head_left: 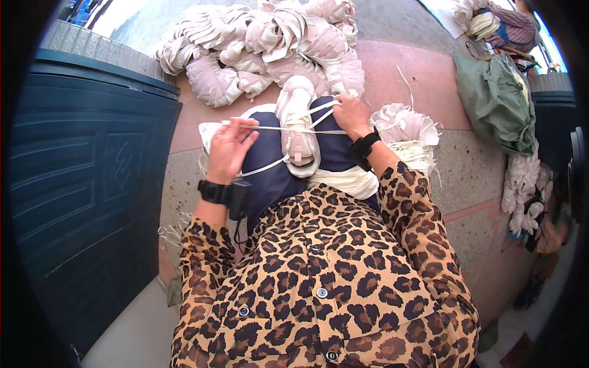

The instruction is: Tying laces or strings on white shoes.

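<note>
A pale pink and white sneaker (300,138) rests on my lap between my dark-blue thighs, its heel toward me. White shoelace (267,127) stretches nearly level across it, and more strands slant from the eyelets to the right. My left hand (228,149), left of the shoe, pinches the lace between its fingers at head height of the thigh. To the right, my right hand (351,116) is closed round other strands, drawn up beside the shoe's tongue. Another strand hangs loosely from the shoe's left side. A bundle of cream laces (346,181) lies on my lap.
Beyond my knees sits a heap of pink and white shoe uppers (264,46). More uppers (405,126) and loose laces lie right of my leg. A dark blue panelled door (98,153) stands at left. At right are a green sack (497,101) and another person (512,27).
</note>
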